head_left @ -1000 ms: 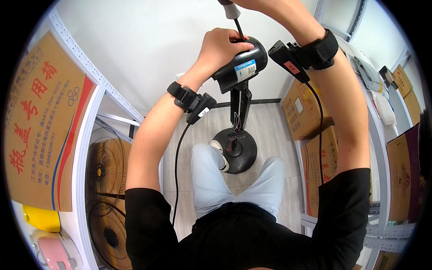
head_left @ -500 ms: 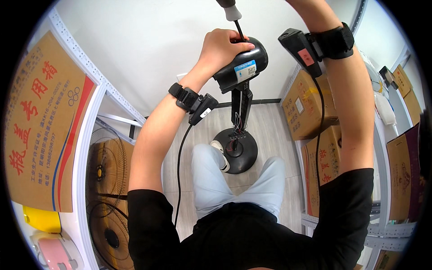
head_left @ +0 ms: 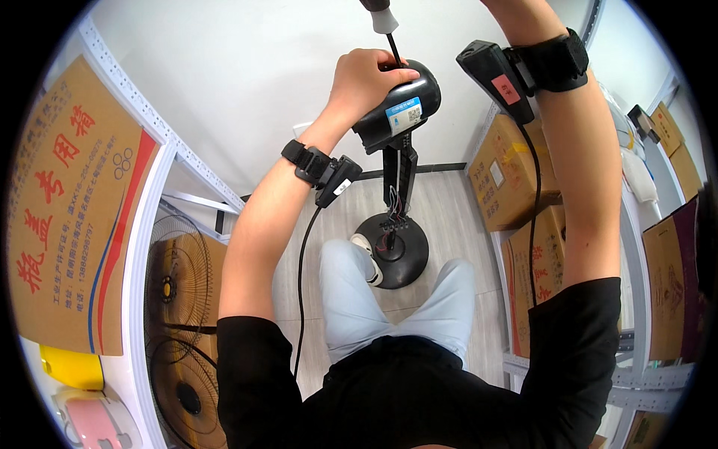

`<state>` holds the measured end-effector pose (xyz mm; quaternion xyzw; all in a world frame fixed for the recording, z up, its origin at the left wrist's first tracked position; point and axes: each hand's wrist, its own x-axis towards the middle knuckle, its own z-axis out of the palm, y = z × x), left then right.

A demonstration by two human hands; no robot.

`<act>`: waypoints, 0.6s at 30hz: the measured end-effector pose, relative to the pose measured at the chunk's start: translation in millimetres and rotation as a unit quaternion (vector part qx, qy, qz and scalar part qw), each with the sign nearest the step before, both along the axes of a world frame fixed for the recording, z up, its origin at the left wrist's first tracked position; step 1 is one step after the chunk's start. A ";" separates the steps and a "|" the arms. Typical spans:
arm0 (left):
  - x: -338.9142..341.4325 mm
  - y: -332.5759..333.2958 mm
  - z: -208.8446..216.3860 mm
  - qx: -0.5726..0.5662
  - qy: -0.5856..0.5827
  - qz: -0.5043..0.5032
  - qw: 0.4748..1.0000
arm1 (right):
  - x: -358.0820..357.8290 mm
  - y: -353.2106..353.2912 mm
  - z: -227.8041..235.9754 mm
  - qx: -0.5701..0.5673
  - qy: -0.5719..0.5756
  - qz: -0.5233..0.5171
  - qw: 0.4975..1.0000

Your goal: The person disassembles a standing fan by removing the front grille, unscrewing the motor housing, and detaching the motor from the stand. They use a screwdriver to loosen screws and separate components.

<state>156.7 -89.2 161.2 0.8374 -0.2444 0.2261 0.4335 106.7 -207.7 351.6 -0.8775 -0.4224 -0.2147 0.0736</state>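
My left hand [head_left: 366, 84] is closed around the top of a glossy black fan motor housing [head_left: 419, 90], its thumb across the upper face. A blue and white label is on the housing's side. From above, the thin dark shaft of a screwdriver [head_left: 384, 21] reaches down to the housing beside my fingertips; its tip is hidden. The screwdriver's grey and dark handle is cut off by the top edge. My right forearm rises to that edge, and my right hand is beyond it. Below the housing, a black stand [head_left: 401, 172] with exposed wires leads to a round base [head_left: 407, 262].
Wire fan guards [head_left: 176, 277] lean at the left under a white shelf with a large carton [head_left: 75, 217], a yellow item [head_left: 71, 367] and a pink item [head_left: 93, 423]. Stacked cartons [head_left: 508, 176] stand at the right. Cabled black devices are strapped to both wrists.
The housing, my left hand and the screwdriver have shifted very slightly to the left. My right forearm has tilted a little upward and left. My left hand keeps its hold.
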 end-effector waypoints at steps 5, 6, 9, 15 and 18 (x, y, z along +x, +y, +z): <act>-4.2 -3.7 1.6 -0.008 0.026 0.014 1.000 | 10.9 -7.8 -1.8 0.030 0.002 0.011 0.999; -4.9 -4.2 1.5 -0.011 0.031 0.015 0.999 | 11.7 -8.5 -7.3 0.051 -0.009 0.005 0.999; -7.7 -2.3 2.4 -0.008 0.026 0.011 1.000 | 4.6 -5.4 -8.9 0.072 0.014 -0.037 0.997; -8.6 -4.1 2.9 -0.013 0.035 0.021 0.999 | 16.5 -9.2 -16.6 0.113 -0.008 0.009 0.993; -9.7 -3.0 2.6 -0.010 0.030 0.025 0.999 | 15.6 -9.7 -21.9 0.201 -0.065 0.011 0.977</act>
